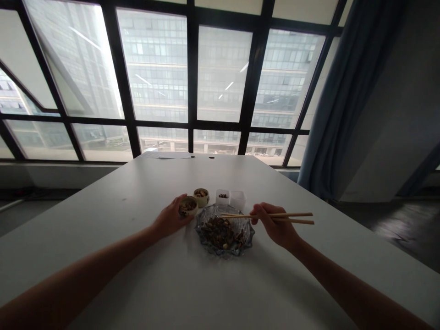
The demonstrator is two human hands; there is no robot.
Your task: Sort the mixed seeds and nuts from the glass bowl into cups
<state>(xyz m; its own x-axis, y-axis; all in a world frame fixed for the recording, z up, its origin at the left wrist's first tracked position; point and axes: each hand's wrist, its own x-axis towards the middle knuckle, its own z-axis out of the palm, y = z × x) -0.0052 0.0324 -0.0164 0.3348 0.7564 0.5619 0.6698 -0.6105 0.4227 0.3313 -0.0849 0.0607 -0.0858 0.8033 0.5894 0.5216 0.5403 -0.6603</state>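
Note:
My left hand (172,217) is wrapped round a small round cup (188,213) with brown bits in it, at the left of a clear glass bowl (246,243) with a scalloped rim. Dark brown pieces (216,231), perhaps seeds or nuts, lie in the bowl with a few paler ones. Between the fingers of my right hand (273,224) is a pair of wooden chopsticks (292,215). Their tips reach over the bowl's far side, near the pieces; whether they pinch one I cannot tell.
Behind the bowl stand a second small cup (201,197) of light brown pieces, a white square container (222,196) with a few dark pieces, and another white container (238,199). Papers (167,155) lie at the white table's (154,284) far edge. A blue curtain (338,114) hangs right.

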